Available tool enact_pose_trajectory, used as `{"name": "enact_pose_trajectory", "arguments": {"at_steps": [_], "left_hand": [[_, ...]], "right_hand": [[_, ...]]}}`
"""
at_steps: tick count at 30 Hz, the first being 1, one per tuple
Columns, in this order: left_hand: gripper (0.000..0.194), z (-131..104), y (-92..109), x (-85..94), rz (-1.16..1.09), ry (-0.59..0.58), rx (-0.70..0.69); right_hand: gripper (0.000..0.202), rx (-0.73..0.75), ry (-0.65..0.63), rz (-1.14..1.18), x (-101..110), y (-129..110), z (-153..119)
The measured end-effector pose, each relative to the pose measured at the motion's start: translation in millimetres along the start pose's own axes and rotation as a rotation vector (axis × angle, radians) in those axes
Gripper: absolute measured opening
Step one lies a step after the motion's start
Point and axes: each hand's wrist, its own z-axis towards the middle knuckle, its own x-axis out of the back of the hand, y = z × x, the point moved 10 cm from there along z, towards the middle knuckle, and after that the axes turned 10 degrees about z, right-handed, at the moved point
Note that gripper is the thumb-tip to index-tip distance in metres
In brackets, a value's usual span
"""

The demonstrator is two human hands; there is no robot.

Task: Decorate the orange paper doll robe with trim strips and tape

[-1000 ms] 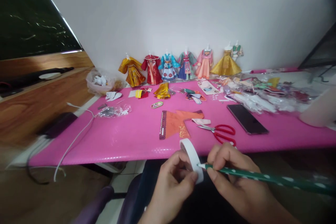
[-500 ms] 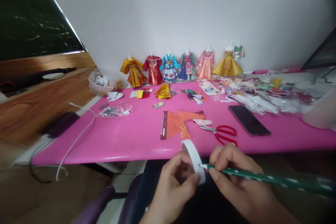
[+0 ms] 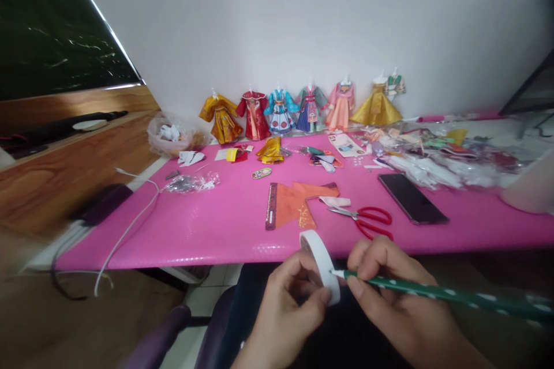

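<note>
In front of the table edge, my left hand [image 3: 294, 302] grips a roll of white tape [image 3: 320, 262] between thumb and fingers, its outer face turned to the right. My right hand [image 3: 398, 294] is closed around a green pencil with white dots [image 3: 450, 293]. The pencil's pale tip meets or nearly meets the tape's outer face; I cannot tell which. Beyond the hands lies an orange cloth piece [image 3: 288, 202] with a dark patterned border. Beside it are a small pale strip [image 3: 335, 201] and red-handled scissors [image 3: 367, 220], their blades slightly apart.
A black phone [image 3: 413, 199] lies on the pink tabletop [image 3: 194, 230], right of the scissors. Several dressed doll forms [image 3: 281, 109] stand along the wall. Plastic-bagged pieces [image 3: 445, 161] are heaped at the right. A white cable [image 3: 130, 230] hangs over the left edge near a bag-lined bowl [image 3: 167, 138].
The whole scene shifts very slightly to the right in view. Both hands keep the same hold on the tape roll and the pencil.
</note>
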Motion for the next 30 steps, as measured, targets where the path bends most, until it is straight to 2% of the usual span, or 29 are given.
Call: {"name": "enact_pose_trajectory", "arguments": {"at_steps": [16,30], "left_hand": [[0.008,-0.8,3.9,0.3,0.031,0.006,-0.024],[0.008,-1.6,7.1,0.1,0.039,0.004,-0.063]], "right_hand": [[0.023,-0.032,-0.012,-0.041,-0.2,2.1,-0.7],[0.021,0.000,0.000,-0.032,1.8,-3.0,-0.1]]}}
